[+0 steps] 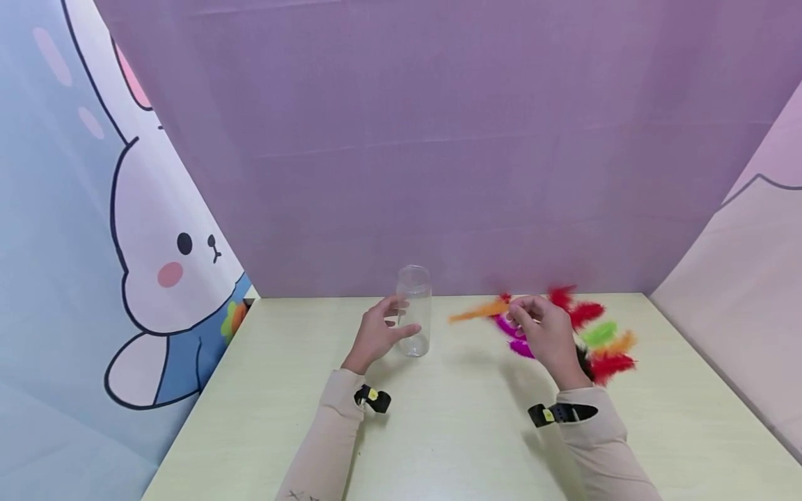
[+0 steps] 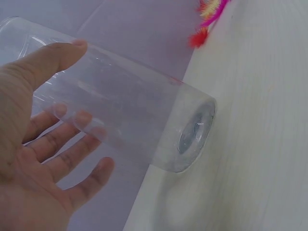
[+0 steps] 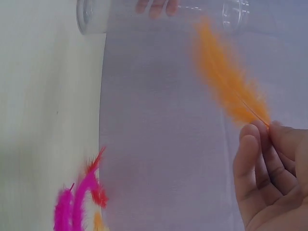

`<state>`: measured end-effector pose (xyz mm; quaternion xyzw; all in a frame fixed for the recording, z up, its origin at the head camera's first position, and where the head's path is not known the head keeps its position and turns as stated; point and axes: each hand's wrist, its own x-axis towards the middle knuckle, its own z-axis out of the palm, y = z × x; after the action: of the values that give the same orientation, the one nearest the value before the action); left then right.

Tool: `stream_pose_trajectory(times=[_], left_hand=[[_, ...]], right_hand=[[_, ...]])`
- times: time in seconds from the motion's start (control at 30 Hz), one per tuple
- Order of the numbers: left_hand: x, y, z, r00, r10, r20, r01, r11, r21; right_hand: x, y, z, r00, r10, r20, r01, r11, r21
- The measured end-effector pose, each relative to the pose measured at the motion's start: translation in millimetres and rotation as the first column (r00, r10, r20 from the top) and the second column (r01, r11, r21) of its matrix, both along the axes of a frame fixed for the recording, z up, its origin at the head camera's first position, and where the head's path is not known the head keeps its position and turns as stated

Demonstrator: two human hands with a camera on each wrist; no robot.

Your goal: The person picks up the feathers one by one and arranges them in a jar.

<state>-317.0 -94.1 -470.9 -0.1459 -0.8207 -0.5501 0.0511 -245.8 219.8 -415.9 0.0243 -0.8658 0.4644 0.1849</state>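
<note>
A tall clear cylindrical jar (image 1: 416,306) stands upright on the table, its open rim at the top. My left hand (image 1: 379,332) holds it from the left, thumb in front; in the left wrist view the fingers (image 2: 79,118) show beyond the clear wall. To the right, my right hand (image 1: 546,335) pinches an orange feather (image 1: 477,312) by its quill end, above the table. The feather's tip points left toward the jar, apart from it. In the right wrist view thumb and fingertips meet on the quill of the orange feather (image 3: 231,86).
Loose feathers lie on the table (image 1: 451,431) around and behind my right hand: magenta feathers (image 1: 521,348), red feathers (image 1: 585,314), a green feather (image 1: 600,335) and an orange one (image 1: 620,344). A purple cloth (image 1: 426,153) hangs behind the table's far edge.
</note>
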Motion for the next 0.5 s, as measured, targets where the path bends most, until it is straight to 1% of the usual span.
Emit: stream_pose_trajectory(times=[0.17,0.3,0.5], left_hand=[[-0.9,-0.6,-0.3,1.000,0.011,-0.008,-0.011,1.000,-0.019],[-1.8,-1.2,-0.4,1.000,0.019,-0.017,-0.020,0.999,-0.026],[-2.9,0.9,-0.3,1.000,0.011,-0.017,-0.012,1.000,-0.016]], right_hand=[[1.1,-3,3.4,0.999,-0.004,-0.043,0.003,1.000,-0.022],[3.3,-7,7.5,0.996,-0.006,-0.091,0.003,1.000,-0.031],[4.9,-10,15.0,0.988,-0.005,-0.156,0.000,1.000,-0.030]])
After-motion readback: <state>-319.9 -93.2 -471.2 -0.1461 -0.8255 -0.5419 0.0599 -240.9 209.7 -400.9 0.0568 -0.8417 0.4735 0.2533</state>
